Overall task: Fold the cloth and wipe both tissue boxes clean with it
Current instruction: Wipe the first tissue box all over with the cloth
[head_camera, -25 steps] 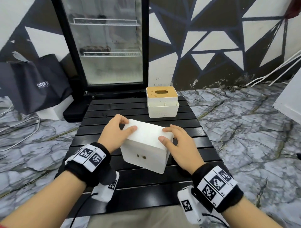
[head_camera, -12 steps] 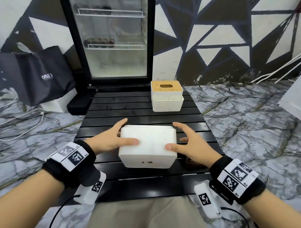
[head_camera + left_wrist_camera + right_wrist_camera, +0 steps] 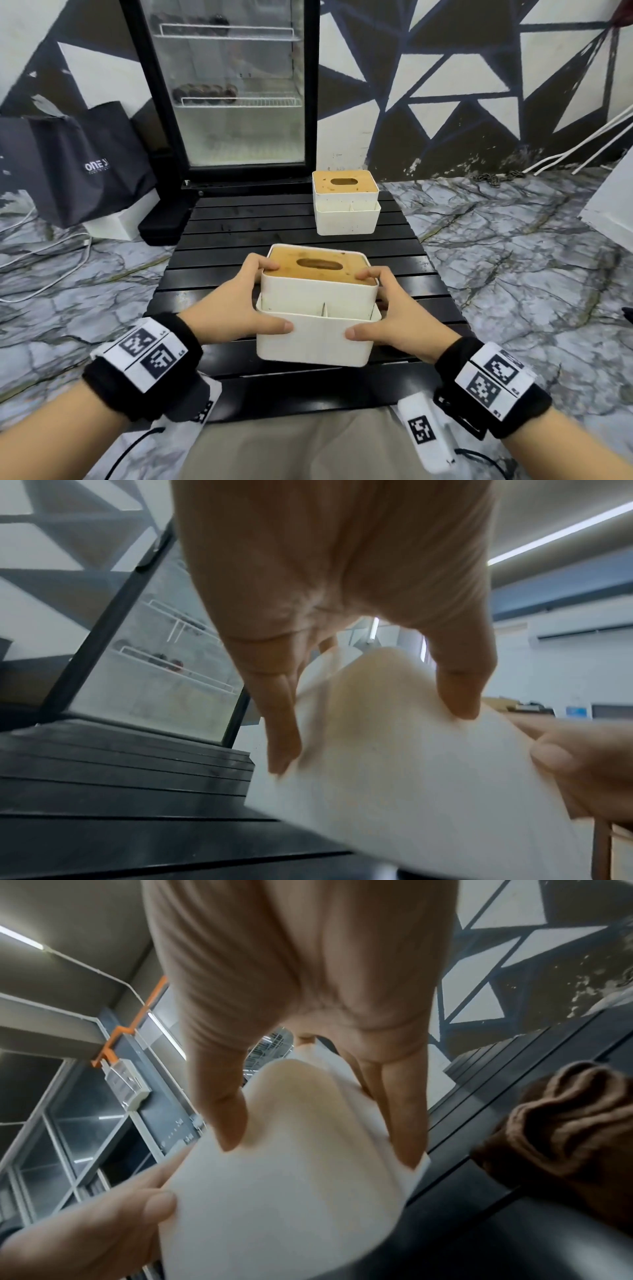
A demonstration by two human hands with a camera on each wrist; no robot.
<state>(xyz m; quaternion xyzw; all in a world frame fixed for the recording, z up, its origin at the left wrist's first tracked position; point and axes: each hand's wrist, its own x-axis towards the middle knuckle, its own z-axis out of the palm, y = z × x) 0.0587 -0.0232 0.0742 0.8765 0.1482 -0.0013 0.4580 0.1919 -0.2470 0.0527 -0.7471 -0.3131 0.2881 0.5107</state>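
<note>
A black slatted table (image 3: 239, 236) is standing on the marble-patterned floor (image 3: 513, 260). A white tissue box (image 3: 346, 212) with a wooden lid is sitting near its far edge, and a second, matching tissue box (image 3: 315, 329) is sitting nearer (well apart). A crumpled brown cloth (image 3: 561, 1139) is lying on the slats just beside that box.

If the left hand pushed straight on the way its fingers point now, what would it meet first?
The left hand already grips the near tissue box, so the box blocks it at once. Past that box the line runs up the slatted table, left of the far tissue box, probably to the fridge door; depth unclear.
</note>
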